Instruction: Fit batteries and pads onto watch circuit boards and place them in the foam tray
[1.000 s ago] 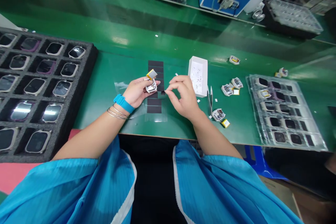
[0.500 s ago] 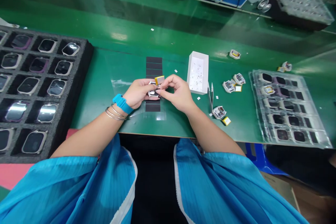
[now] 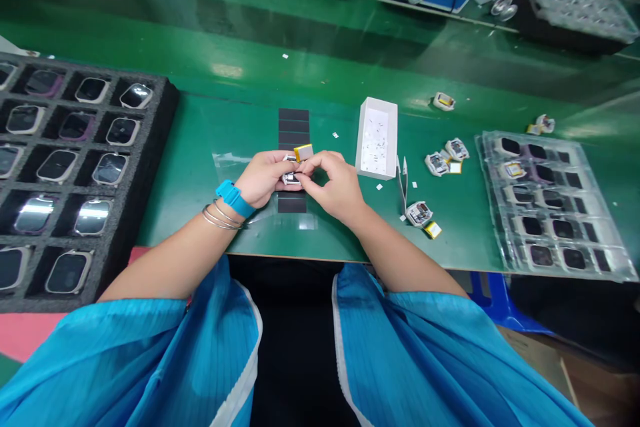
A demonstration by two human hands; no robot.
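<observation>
My left hand (image 3: 263, 179) is closed around an opened smartwatch case (image 3: 291, 178) with its inside facing up. A yellow-edged battery (image 3: 303, 152) stands out from the far side of the case, close to my fingertips. My right hand (image 3: 333, 185) has its thumb and index finger pinched together at the case's right side; whatever is between those fingertips is too small or hidden to name. Under both hands lies a strip of black adhesive pieces (image 3: 293, 127) on a clear sheet. Right of my right hand stand metal tweezers (image 3: 403, 185).
A white box (image 3: 363, 137) holding tiny parts sits beyond my right hand. Several opened watch cases (image 3: 419, 214) with batteries lie to the right, near a clear plastic tray (image 3: 607, 240) of watch parts. On the left is a black foam tray (image 3: 167, 103) of watches.
My right hand has shifted slightly left and its fingers have curled more at the watch case. My left hand keeps its hold. The view has moved a little.
</observation>
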